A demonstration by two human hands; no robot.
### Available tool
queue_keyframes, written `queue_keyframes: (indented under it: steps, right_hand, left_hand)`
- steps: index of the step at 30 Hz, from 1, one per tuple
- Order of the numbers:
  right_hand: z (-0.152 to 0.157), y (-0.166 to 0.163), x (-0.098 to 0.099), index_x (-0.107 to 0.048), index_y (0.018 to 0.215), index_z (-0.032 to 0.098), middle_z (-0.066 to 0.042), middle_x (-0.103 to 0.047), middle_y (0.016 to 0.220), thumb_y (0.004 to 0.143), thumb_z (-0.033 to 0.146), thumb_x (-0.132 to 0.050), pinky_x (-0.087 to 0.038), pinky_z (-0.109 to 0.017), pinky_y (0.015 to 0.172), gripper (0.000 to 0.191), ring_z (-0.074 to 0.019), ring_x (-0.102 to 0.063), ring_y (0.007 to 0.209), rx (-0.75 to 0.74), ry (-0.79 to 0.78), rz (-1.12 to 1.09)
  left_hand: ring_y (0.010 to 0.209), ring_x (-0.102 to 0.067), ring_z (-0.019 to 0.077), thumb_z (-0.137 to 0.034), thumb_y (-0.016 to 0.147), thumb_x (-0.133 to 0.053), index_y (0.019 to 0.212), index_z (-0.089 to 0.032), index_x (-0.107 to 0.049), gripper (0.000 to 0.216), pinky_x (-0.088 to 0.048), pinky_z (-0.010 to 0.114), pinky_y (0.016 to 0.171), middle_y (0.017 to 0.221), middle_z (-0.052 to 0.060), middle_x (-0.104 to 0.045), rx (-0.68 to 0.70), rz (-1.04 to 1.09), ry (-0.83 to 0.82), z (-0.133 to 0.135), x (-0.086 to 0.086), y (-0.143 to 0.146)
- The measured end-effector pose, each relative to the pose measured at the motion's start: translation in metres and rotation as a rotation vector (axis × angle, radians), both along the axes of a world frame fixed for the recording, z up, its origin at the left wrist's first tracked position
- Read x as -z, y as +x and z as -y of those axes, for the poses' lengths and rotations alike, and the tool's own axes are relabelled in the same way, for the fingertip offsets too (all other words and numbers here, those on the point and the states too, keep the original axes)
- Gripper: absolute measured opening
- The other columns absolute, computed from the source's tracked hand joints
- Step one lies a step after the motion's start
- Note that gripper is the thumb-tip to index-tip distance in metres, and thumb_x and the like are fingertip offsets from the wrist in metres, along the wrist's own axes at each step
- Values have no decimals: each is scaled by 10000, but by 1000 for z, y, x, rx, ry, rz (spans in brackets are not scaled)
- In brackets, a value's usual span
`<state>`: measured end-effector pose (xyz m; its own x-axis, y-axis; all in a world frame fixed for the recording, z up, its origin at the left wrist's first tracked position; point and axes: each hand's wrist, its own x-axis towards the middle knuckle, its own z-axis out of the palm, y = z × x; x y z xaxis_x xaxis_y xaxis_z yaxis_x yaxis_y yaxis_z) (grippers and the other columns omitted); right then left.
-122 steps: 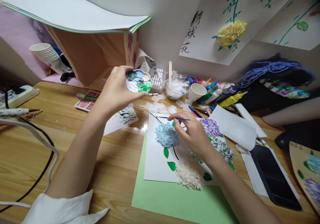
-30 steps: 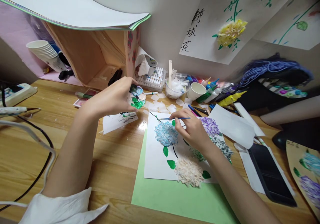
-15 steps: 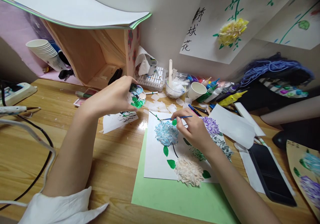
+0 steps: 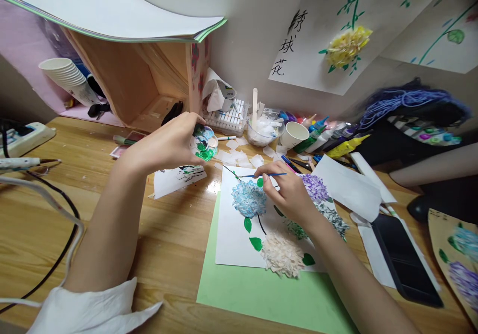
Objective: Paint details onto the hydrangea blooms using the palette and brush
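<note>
My right hand (image 4: 286, 192) pinches a thin blue paintbrush (image 4: 274, 174), its tip at a dark stem near the top left of the white paper (image 4: 233, 249). That sheet carries a light blue flower (image 4: 249, 198), a cream flower (image 4: 283, 254), a purple flower (image 4: 314, 188) and painted green leaves (image 4: 256, 244). My right hand and forearm hide part of it. Under the paper lies a green sheet (image 4: 242, 294). My left hand (image 4: 175, 140) is closed around the edge of a small round palette (image 4: 205, 144) with green, blue and black paint on it.
Behind the paper stand a bowl of white scraps (image 4: 264, 130), a paper cup (image 4: 295, 135), a marker case (image 4: 229, 117) and paint bottles (image 4: 317, 137). A black phone (image 4: 407, 259) lies at the right. Paint-marked paper (image 4: 175, 180) lies below the palette; cables (image 4: 74, 224) run along the left.
The brush tip has shifted very slightly at the stem near the paper's top left. My left hand and the palette stay in place.
</note>
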<state>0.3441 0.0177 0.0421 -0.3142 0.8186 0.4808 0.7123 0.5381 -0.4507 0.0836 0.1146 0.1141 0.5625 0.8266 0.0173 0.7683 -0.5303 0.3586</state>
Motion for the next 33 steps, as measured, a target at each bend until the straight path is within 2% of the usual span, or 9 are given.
queue_keyframes:
  steps: [11, 16, 19, 22, 24, 28, 33]
  right_hand:
    - [0, 1, -1, -562, 856, 216, -36, -645, 788, 899, 126, -428, -458, -329, 680, 167, -193, -586, 772, 12, 16, 7]
    - [1, 2, -3, -575, 871, 215, -34, -652, 801, 901, 136, -427, -467, -326, 679, 170, -191, -597, 776, 22, 43, -23]
    - [4, 3, -5, -598, 899, 221, -30, -660, 815, 908, 149, -434, -477, -337, 705, 179, -191, -606, 785, 86, 123, -158]
    - [8, 3, -7, -624, 907, 229, -31, -667, 838, 925, 171, -429, -480, -339, 673, 204, -190, -608, 781, 183, 227, -408]
    - [11, 1, -9, -638, 901, 233, -25, -669, 826, 930, 183, -432, -477, -329, 633, 214, -185, -608, 761, 167, 262, -524]
    - [15, -3, -15, -658, 885, 241, -5, -669, 774, 927, 176, -447, -473, -327, 659, 224, -169, -608, 749, 89, 241, -533]
    - [18, -3, -19, -654, 859, 242, -3, -659, 752, 929, 182, -444, -469, -335, 688, 230, -168, -605, 749, 114, 223, -525]
  left_hand:
    - [1160, -525, 304, -496, 631, -738, 1285, -170, -436, 791, -455, 389, 917, 1255, 128, -531, 10, 2, 12, 2, 1, 1]
    - [1137, -532, 304, -527, 621, -733, 1248, -176, -452, 771, -455, 388, 917, 1236, 127, -536, 17, -2, -6, 1, 3, 5]
    - [1138, -523, 302, -477, 627, -734, 1215, -163, -464, 719, -451, 386, 925, 1211, 133, -538, 60, -9, -19, 1, 9, 13]
    - [1145, -513, 305, -435, 650, -710, 1196, -150, -465, 663, -445, 399, 934, 1183, 135, -544, 138, -9, -54, 2, 18, 24]
    - [1152, -509, 305, -407, 652, -709, 1192, -147, -460, 649, -441, 403, 942, 1184, 136, -544, 184, 13, -64, 4, 23, 31]
    - [1177, -502, 296, -351, 639, -742, 1212, -160, -441, 675, -433, 390, 957, 1225, 135, -535, 268, 89, -82, 9, 29, 40]
    - [1178, -512, 288, -354, 645, -762, 1234, -180, -430, 699, -443, 392, 954, 1257, 126, -531, 318, 153, -102, 12, 26, 43]
